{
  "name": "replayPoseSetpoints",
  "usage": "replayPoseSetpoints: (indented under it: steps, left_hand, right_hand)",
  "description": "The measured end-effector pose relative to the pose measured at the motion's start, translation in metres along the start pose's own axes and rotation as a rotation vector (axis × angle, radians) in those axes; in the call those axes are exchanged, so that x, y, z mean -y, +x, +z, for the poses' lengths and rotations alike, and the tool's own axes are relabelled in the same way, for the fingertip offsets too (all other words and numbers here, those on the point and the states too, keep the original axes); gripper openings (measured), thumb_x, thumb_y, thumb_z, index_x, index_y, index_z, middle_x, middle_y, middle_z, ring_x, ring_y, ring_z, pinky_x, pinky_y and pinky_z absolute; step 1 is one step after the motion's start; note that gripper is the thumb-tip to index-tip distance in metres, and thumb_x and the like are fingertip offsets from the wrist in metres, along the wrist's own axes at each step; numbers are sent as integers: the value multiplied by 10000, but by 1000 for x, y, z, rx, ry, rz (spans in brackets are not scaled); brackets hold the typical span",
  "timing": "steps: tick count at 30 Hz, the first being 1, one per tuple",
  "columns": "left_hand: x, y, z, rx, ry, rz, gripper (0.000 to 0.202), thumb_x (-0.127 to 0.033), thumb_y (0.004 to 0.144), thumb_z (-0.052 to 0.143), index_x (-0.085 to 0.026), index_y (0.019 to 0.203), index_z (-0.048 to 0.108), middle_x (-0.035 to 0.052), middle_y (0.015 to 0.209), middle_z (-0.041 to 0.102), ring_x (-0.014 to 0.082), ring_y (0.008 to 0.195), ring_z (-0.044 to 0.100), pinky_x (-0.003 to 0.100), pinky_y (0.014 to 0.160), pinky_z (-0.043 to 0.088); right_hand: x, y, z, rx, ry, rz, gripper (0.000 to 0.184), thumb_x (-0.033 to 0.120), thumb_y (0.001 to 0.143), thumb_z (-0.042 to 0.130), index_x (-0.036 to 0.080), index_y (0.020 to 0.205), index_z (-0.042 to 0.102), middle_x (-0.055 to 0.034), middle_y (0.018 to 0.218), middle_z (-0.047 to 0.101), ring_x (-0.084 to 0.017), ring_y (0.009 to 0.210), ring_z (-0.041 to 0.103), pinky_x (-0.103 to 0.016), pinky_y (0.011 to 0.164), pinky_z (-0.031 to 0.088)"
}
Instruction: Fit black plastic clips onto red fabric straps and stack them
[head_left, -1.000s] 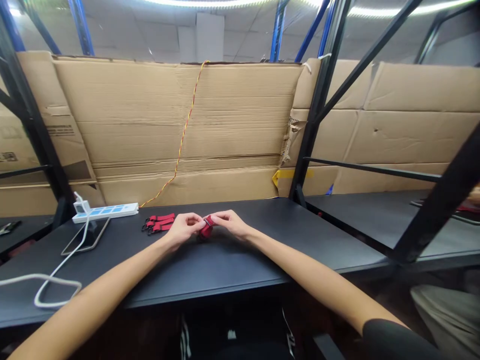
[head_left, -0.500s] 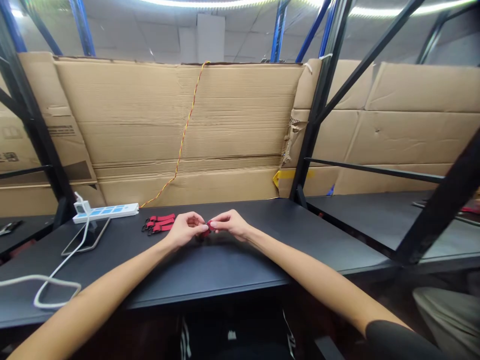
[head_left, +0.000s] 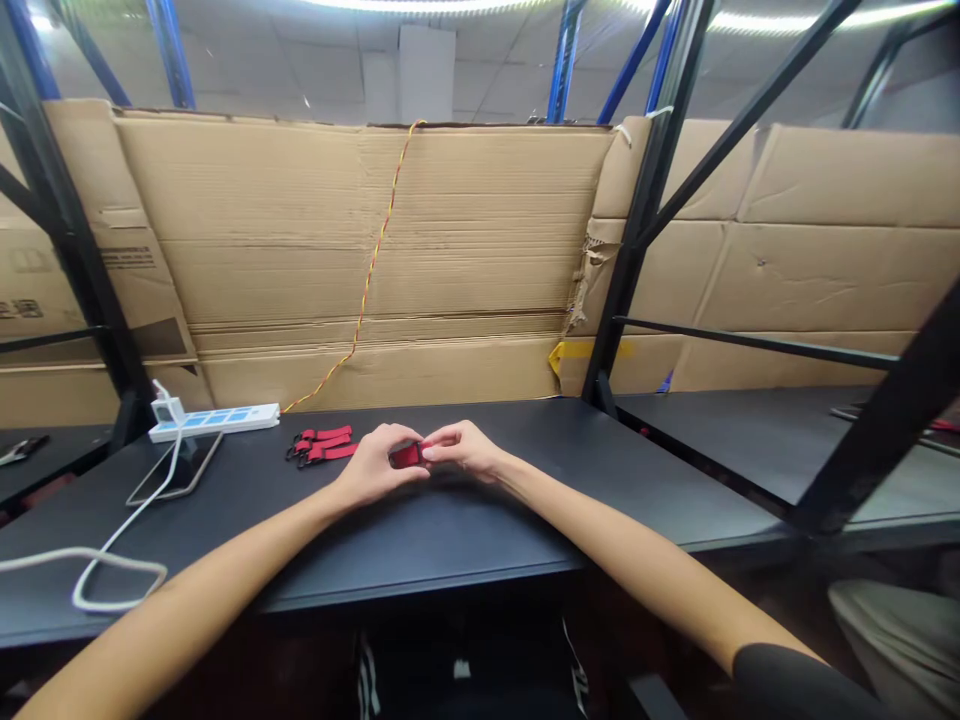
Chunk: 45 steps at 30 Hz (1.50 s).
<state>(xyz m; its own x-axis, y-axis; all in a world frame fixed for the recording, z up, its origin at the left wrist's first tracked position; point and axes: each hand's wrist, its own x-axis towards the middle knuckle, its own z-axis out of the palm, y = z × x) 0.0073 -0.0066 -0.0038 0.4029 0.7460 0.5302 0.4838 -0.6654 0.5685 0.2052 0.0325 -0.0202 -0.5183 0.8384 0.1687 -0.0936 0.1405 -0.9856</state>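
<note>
Red strap (head_left: 407, 457), held over the desk (head_left: 480, 545).
Likely light and limp, best taken near an end, where it is pinched by the right hand (head_left: 468, 449); the left hand (head_left: 374, 466) is curved half-open around it.

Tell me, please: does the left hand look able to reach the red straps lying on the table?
Probably yes: the left hand is right beside the red straps with nothing visible between them, though it curves around another strap.
</note>
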Motion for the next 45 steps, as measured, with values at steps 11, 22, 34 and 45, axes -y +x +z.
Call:
replayPoseSetpoints:
  steps: [11, 22, 34, 45]
  left_hand:
    - [8, 8, -17, 53, 521, 48, 250, -350, 734, 654, -218, 937, 720, 91, 942, 682, 264, 919, 582, 353, 835, 391]
    - [19, 8, -67, 507, 671, -287, 262, -420, 638, 711, -241, 829, 698, 32, 851, 689, 227, 838, 626, 247, 627, 419]
    - [42, 10, -80, 480, 904, -467, 117, -133, 649, 639, -173, 747, 689, 89, 836, 689, 223, 762, 647, 255, 603, 427]
    - [40, 3, -31, 286, 705, -42, 468, -444, 942, 325, -173, 1229, 575, 109, 1300, 542, 218, 1181, 519, 303, 1016, 367]
  right_hand:
    - [-1, 14, -21, -230, -151, -67, 93, 186, 568, 721, 125, 633, 693, -15, 571, 638, -101, 534, 524, -250, 579, 432]
    - [-15, 13, -28, -77, -175, 11, 340, 327, 622, 773, 125, 882, 687, -41, 715, 678, -110, 581, 588, -270, 621, 501]
    - [-18, 15, -31, -42, -253, -12, 311, 367, 682, 731, 128, 878, 692, -43, 722, 676, -111, 581, 590, -275, 628, 502]
    - [-13, 4, -22, 20, -1207, -154, 562, 540, 882, 414, 196, 1312, 530, -123, 1404, 462, -280, 1316, 384, -455, 1102, 231]
